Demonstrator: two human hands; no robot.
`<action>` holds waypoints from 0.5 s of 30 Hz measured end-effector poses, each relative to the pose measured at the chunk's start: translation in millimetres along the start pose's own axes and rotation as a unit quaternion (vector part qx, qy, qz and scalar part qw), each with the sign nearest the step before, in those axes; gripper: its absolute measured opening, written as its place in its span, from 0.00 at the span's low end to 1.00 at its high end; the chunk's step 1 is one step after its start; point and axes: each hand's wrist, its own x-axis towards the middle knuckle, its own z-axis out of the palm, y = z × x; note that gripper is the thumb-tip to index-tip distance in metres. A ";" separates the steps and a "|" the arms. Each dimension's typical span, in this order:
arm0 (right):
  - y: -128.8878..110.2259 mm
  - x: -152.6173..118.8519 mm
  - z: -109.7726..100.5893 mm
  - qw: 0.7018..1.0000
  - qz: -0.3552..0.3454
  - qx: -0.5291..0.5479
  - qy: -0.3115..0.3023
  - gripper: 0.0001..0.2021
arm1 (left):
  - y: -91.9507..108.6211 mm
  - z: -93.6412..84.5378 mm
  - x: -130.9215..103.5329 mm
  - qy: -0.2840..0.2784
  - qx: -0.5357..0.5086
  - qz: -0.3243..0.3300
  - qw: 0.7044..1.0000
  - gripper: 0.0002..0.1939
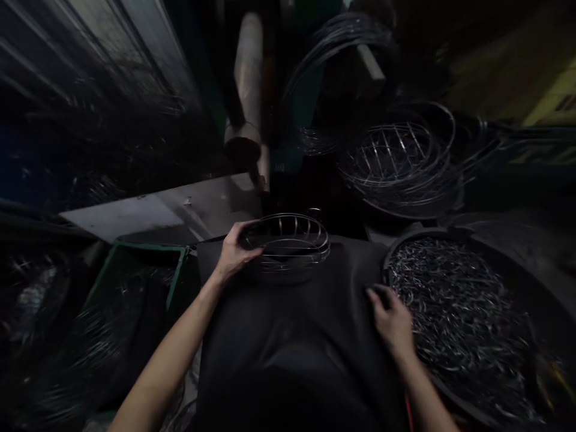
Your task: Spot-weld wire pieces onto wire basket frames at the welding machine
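My left hand [237, 251] grips the left side of a round wire basket frame [321, 240], thumb below and fingers on the upper ring. The frame has stacked wire rings joined by short curved wires, and it sits over the dark apron [288, 312] on my lap, below the machine's electrode. My right hand [393, 321] is apart from the frame, by the left rim of a tub. Its fingers are curled in towards the thumb; a dark patch shows at the fingertips, too blurred to tell what they hold.
A black tub [524, 273] of small bent wire pieces [454, 318] stands at right. Behind it lie stacked wire rings [400, 159]. A machine's cylindrical arm [248, 72] hangs ahead, its electrode tip [261, 183] low. A metal plate [157, 213] and green crate [180, 270] are at left.
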 end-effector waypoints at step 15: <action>-184.0 46.2 35.7 0.927 -0.191 0.206 -0.250 0.23 | 18.3 32.4 9.2 -0.056 0.193 0.094 0.975 0.26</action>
